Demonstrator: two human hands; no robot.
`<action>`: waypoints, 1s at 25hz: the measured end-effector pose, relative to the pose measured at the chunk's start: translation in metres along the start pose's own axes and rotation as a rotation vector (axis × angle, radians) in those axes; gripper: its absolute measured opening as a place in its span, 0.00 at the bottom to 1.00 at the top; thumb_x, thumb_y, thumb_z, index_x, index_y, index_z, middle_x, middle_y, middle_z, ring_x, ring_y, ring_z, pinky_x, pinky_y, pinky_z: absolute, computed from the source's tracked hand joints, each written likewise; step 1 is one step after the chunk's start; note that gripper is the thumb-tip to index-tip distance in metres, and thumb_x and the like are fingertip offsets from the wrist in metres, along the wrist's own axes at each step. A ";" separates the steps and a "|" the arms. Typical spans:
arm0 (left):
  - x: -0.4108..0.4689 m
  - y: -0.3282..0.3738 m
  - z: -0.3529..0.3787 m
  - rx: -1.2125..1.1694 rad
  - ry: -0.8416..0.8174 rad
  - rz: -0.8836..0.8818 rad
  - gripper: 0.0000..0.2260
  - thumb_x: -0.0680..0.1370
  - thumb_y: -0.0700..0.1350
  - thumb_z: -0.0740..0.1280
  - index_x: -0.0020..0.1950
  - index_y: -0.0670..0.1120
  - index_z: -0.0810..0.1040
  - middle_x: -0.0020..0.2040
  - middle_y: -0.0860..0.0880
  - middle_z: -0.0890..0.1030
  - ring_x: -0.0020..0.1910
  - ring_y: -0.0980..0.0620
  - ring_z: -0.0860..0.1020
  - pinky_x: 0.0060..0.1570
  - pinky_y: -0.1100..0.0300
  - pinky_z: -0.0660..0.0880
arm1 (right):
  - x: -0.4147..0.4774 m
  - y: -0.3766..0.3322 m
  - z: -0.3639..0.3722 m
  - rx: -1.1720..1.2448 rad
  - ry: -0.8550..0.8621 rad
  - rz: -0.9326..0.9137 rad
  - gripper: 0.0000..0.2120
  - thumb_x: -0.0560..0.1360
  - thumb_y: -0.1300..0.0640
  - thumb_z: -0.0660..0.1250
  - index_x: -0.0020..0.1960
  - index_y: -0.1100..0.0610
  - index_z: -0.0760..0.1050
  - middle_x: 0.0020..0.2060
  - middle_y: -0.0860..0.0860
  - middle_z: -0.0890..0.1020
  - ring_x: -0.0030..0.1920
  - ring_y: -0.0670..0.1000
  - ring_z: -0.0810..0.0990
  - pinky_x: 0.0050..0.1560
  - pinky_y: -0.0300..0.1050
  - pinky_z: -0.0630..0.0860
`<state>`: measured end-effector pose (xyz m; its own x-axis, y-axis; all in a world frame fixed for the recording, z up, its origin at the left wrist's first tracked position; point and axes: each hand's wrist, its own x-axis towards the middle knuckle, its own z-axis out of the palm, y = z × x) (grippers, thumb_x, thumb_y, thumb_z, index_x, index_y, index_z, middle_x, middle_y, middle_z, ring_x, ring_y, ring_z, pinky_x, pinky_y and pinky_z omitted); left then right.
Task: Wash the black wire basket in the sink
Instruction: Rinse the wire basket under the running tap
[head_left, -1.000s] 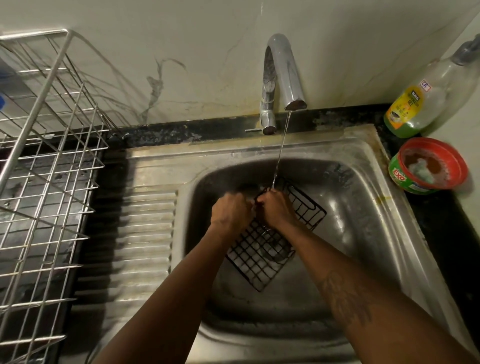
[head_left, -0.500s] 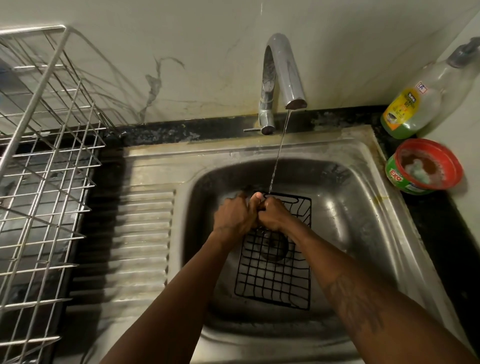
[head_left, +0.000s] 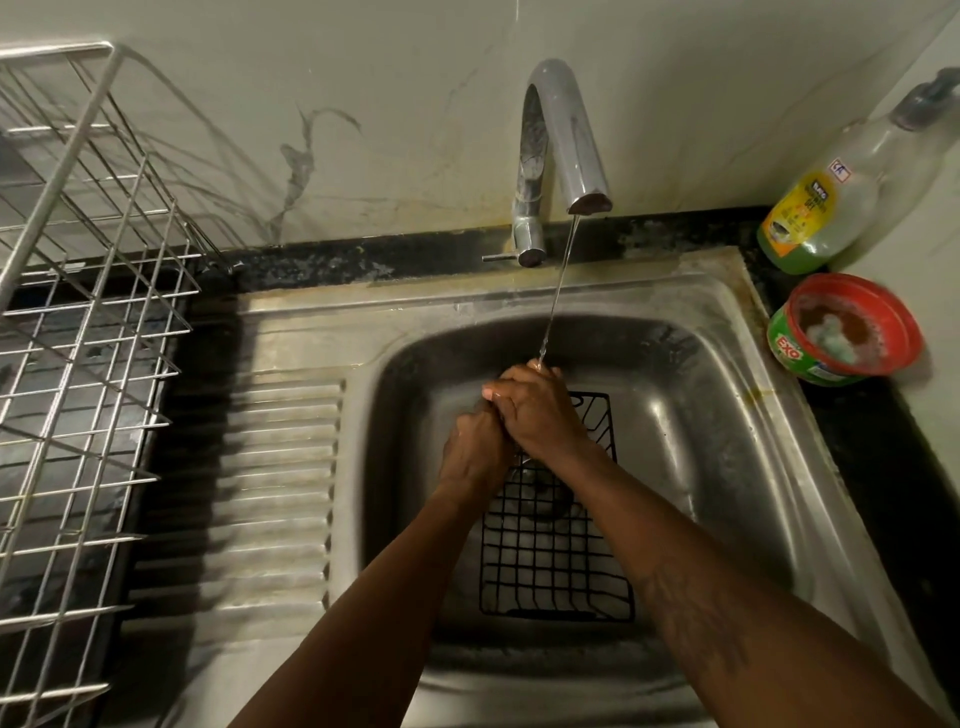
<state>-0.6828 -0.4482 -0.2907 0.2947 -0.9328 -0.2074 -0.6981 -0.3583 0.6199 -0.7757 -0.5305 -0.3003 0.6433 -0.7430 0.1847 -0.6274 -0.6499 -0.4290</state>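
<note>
Down in the steel sink (head_left: 727, 467) the black wire basket (head_left: 556, 561) lies flat on the bottom over the drain, its long side running near to far. Both hands meet above its far end, under the thin stream of water (head_left: 558, 291) falling from the tap (head_left: 556, 135). The right hand (head_left: 540, 410) lies over the left hand (head_left: 475, 452), its fingers curled around the left one's fingers, so the two are pressed together; the water strikes the right hand's knuckles. Whether either hand grips a wire of the basket cannot be told, since the hands cover that end of it. Most of the basket's grid shows nearer, between the two forearms. Left of the basin is the ribbed steel draining board (head_left: 249, 467), and farther left stands a silver wire dish rack (head_left: 78, 338). A black counter (head_left: 363, 260) runs along the far side under a pale, marble-veined wall (head_left: 363, 104). At the far right corner a soap bottle (head_left: 831, 208) with green liquid leans against the wall, and just near it sits a round green tub (head_left: 841, 338) with a red rim, holding foamy cleaner.
</note>
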 end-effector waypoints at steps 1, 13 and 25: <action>0.000 0.000 0.002 0.017 0.042 -0.035 0.07 0.83 0.48 0.59 0.53 0.50 0.75 0.42 0.53 0.80 0.36 0.55 0.78 0.35 0.62 0.76 | 0.001 0.004 -0.002 -0.028 -0.046 -0.030 0.10 0.80 0.57 0.66 0.56 0.50 0.84 0.49 0.50 0.85 0.53 0.55 0.78 0.56 0.54 0.70; 0.022 0.002 0.003 0.105 0.003 -0.120 0.06 0.80 0.44 0.62 0.45 0.50 0.78 0.41 0.50 0.82 0.35 0.55 0.79 0.34 0.64 0.72 | 0.014 0.006 -0.008 -0.161 -0.331 -0.025 0.20 0.79 0.60 0.65 0.70 0.52 0.72 0.62 0.53 0.80 0.61 0.58 0.79 0.62 0.53 0.73; 0.015 0.012 -0.010 0.050 -0.016 -0.170 0.06 0.80 0.44 0.63 0.47 0.48 0.79 0.42 0.48 0.81 0.39 0.49 0.81 0.42 0.55 0.82 | 0.012 0.009 -0.005 -0.174 -0.441 -0.062 0.17 0.85 0.51 0.56 0.68 0.53 0.76 0.62 0.55 0.80 0.63 0.58 0.77 0.64 0.54 0.73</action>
<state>-0.6800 -0.4658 -0.2792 0.4015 -0.8589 -0.3180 -0.6707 -0.5122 0.5365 -0.7756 -0.5459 -0.2974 0.7830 -0.5876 -0.2042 -0.6220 -0.7359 -0.2675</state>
